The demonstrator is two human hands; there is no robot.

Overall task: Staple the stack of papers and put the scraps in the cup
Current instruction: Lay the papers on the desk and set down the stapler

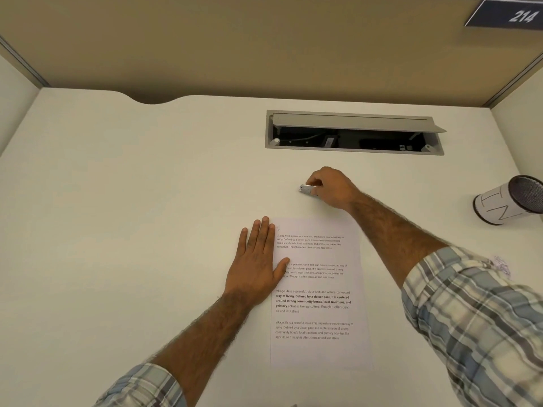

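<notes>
We have the stack of papers (318, 301) lying flat on the white desk (132, 201), close in front of us, its long side running away from us. Our left hand (258, 259) rests spread and flat on its left edge, fingers straight, gripping nothing — just pinning the sheets. Our right hand (330, 188) is beyond the top edge of the stack, fingers closed around a small silver stapler (307, 189) that sits low on the desk.

The paper looks light, thin and floppy; we judge it will slide or fan out unless pressed, so the top-left corner is the sensible place to lift and feed into the stapler. The stapler seems small, hard and stiff — easy to pinch from the sides.

A white cup (505, 201) with a dark mouth lies tipped on its side at the far right, well apart from the stack. Something crumpled (502, 264) shows beside our right sleeve, possibly scraps. An open cable tray (354, 132) is sunk into the desk further back. Nothing stands between stapler and paper.
</notes>
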